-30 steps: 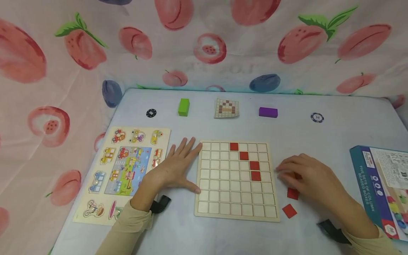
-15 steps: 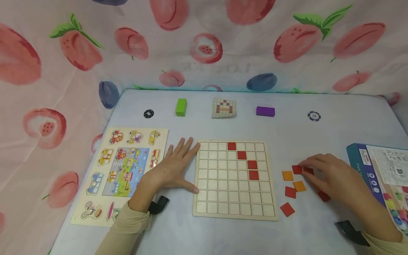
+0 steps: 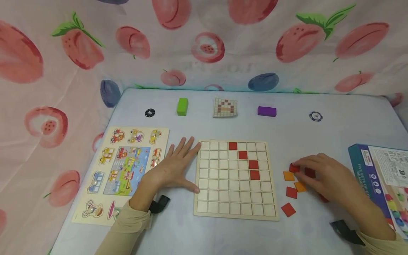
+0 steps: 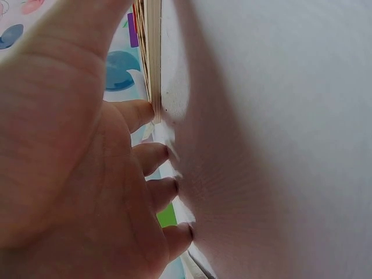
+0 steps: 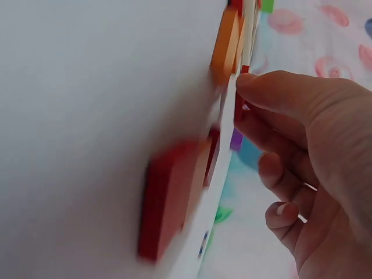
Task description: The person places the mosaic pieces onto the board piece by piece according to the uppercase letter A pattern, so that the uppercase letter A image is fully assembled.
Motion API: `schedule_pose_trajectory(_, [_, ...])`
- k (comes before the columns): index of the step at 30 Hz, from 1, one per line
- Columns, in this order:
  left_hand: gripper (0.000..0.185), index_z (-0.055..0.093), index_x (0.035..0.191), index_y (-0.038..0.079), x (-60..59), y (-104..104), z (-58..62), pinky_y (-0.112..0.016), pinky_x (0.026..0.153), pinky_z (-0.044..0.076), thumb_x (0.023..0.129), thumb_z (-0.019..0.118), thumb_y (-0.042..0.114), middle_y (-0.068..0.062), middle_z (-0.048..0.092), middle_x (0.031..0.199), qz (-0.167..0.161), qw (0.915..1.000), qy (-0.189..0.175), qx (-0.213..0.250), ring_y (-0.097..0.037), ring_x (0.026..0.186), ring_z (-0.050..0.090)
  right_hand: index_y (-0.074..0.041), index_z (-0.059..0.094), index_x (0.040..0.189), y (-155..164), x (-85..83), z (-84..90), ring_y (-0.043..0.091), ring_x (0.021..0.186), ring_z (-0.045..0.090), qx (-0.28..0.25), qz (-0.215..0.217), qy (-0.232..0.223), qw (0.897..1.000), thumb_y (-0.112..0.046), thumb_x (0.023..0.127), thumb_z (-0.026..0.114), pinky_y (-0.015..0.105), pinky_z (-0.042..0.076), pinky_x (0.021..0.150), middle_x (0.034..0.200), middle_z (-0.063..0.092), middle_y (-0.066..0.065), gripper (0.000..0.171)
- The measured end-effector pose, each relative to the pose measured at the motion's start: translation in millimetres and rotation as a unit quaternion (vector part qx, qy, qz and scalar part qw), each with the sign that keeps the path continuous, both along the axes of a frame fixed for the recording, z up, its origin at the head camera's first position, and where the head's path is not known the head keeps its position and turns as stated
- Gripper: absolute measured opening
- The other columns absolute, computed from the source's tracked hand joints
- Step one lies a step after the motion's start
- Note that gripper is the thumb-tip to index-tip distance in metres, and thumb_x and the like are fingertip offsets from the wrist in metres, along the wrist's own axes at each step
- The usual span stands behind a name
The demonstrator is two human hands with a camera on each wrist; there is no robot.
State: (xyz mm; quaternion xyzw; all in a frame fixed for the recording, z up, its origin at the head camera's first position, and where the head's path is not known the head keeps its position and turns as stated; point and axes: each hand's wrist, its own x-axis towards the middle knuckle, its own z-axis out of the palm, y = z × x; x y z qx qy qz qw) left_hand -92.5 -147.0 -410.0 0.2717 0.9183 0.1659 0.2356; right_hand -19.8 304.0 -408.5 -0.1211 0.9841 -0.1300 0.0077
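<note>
My left hand [image 3: 169, 171] lies with spread fingers at the left edge of a wooden grid board [image 3: 224, 194]. In the left wrist view, its index fingertip [image 4: 141, 113] touches the board's side. Red square tiles [image 3: 253, 164] fill several cells in a stepped line from the top row down to the right. To the right of the board, my right hand [image 3: 329, 180] pinches a red tile [image 3: 294, 168] between thumb and index finger. The right wrist view shows that red tile [image 5: 239, 106] edge-on in the pinch. Other red tiles [image 3: 288, 209] and orange tiles [image 3: 288, 176] lie around the hand, some partly hidden beneath it.
A vehicle peg puzzle [image 3: 164, 136] lies at left, a boxed set [image 3: 366, 170] at far right. Along the back are a black chip [image 3: 150, 112], green block [image 3: 182, 107], small pattern card [image 3: 225, 107], purple block [image 3: 267, 111] and white-and-blue chip [image 3: 316, 116].
My right hand first moves right, away from the board's edge, uncovering orange and red tiles, then shifts slightly back left with a red tile pinched. The left hand stays at the board.
</note>
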Motion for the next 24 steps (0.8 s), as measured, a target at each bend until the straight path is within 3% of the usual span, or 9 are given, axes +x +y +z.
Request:
schedule_pose_trajectory(6, [0.145, 0.006, 0.174, 0.018, -0.5, 0, -0.5, -0.068, 0.134, 0.003, 0.068, 0.093, 0.067, -0.011, -0.007, 0.182, -0.001, 1.0, 0.002, -0.002, -0.039, 0.169, -0.009, -0.021, 0.083, 0.111, -34, 4.5, 2.1, 0.013, 0.094, 0.067, -0.043, 0.072, 0.071, 0.994, -0.021, 0.074, 0.097, 0.037, 0.064, 0.076, 0.107, 0.081, -0.005, 0.039])
schedule_pose_trajectory(10, [0.145, 0.006, 0.174, 0.017, -0.7, 0, -0.2, -0.069, 0.134, 0.003, 0.068, 0.093, 0.066, -0.012, -0.006, 0.182, 0.0, 1.0, 0.002, 0.001, -0.039, 0.169, -0.009, -0.025, 0.084, 0.109, -58, 8.9, -0.3, 0.006, 0.094, 0.065, -0.06, 0.142, 0.098, 0.983, -0.023, 0.074, 0.097, 0.026, 0.061, 0.075, 0.107, 0.079, -0.013, 0.037])
schedule_pose_trajectory(15, [0.145, 0.006, 0.174, 0.018, -1.2, 2, 0.4, -0.068, 0.135, 0.002, 0.068, 0.093, 0.066, -0.011, -0.007, 0.182, 0.001, 1.0, -0.001, 0.0, -0.039, 0.169, -0.01, -0.023, 0.086, 0.106, -77, 10.1, -5.0, 0.007, 0.097, 0.067, -0.072, 0.214, 0.113, 0.968, -0.022, 0.072, 0.097, 0.025, 0.06, 0.08, 0.106, 0.079, -0.014, 0.036])
schedule_pose_trajectory(24, [0.145, 0.006, 0.174, 0.017, 0.6, 1, 1.1, -0.068, 0.135, 0.002, 0.069, 0.093, 0.065, -0.011, -0.007, 0.182, 0.001, 1.0, -0.002, -0.002, -0.039, 0.169, -0.01, -0.023, 0.087, 0.102, -82, 11.3, -8.3, 0.006, 0.095, 0.065, -0.063, 0.215, 0.113, 0.968, -0.021, 0.072, 0.097, 0.024, 0.058, 0.079, 0.103, 0.078, -0.014, 0.031])
